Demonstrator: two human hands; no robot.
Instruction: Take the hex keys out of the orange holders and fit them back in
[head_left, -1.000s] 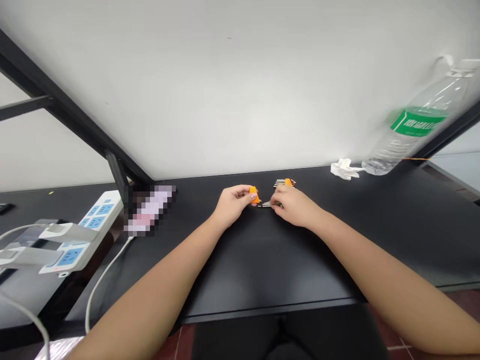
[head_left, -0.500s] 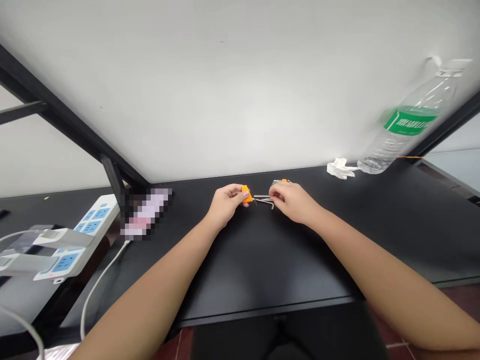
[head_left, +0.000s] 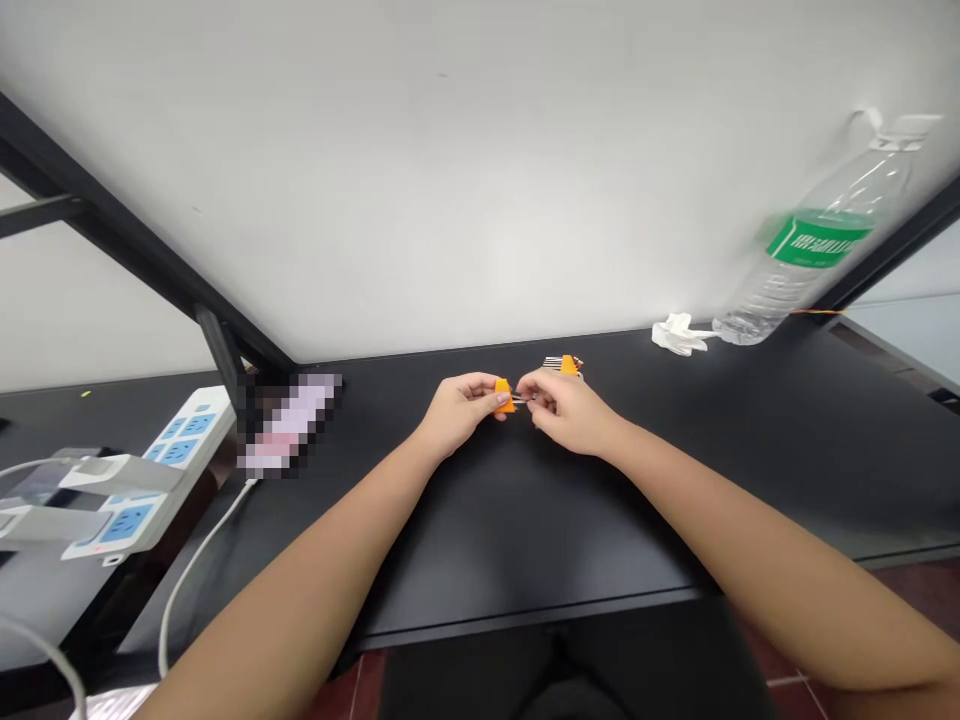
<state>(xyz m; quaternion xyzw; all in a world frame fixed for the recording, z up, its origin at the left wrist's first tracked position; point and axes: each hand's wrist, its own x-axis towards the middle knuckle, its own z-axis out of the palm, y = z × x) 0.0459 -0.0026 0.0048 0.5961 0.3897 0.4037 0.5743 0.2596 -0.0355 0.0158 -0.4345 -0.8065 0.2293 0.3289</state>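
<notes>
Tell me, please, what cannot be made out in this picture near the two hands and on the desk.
Head view: metal pieces between the left hand with its orange holder and the right hand: too small, fingers cover them.
Head view: second orange holder: partly behind the right hand.
Head view: pixelated object left of the hands: blurred by mosaic.
</notes>
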